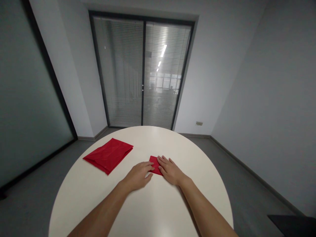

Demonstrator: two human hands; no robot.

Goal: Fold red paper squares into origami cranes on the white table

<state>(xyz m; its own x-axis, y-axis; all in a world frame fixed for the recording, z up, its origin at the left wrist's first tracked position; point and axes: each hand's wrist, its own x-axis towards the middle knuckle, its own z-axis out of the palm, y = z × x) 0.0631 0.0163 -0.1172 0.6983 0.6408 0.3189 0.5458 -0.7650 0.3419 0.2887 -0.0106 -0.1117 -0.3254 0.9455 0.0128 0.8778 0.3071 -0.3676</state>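
A small folded red cloth (155, 164) lies near the middle of the round white table (153, 207). My left hand (139, 175) rests flat on its left part, fingers stretched out. Flat on its right part, with fingers together and pointing left, lies my right hand (170, 170). Both hands cover most of the cloth. A larger folded red cloth (108, 155) lies apart on the table's left side, untouched.
The table's curved edge runs close on the left and right. Beyond it are grey floor, grey walls, a dark glass wall at the left and a glass door with blinds (142, 72) at the back. A dark object (293, 223) sits at the bottom right.
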